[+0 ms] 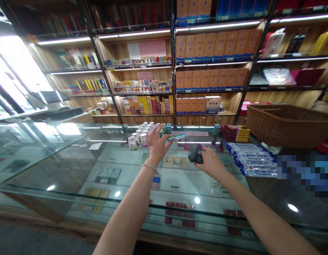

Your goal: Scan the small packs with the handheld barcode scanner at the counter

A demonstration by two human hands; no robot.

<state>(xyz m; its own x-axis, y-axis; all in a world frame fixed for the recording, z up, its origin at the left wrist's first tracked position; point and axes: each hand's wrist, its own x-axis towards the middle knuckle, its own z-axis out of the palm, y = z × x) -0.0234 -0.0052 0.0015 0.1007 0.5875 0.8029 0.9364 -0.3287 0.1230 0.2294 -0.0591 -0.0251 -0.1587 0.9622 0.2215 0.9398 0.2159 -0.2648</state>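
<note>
My left hand [156,142] is closed on one end of a slim green-and-white pack [177,137], holding it sideways above the glass counter [121,156]. The pack looks like a stick of gum or candy; its print is too small to read. In my right hand [212,162] is a dark handheld barcode scanner [193,153], its head tilted up and left, a short way below the pack. Behind my left hand stand several small white-lidded bottles [133,142], partly hidden by it, beside upright green packs [164,130].
On the counter's right lie blue-and-white packets [253,159], a stack of red-and-yellow packs [235,133] and a wicker basket [288,124]. A green can-like container [216,130] stands near the back edge. Shelves behind hold orange boxes [197,81] and cigarette-sized packs [145,105].
</note>
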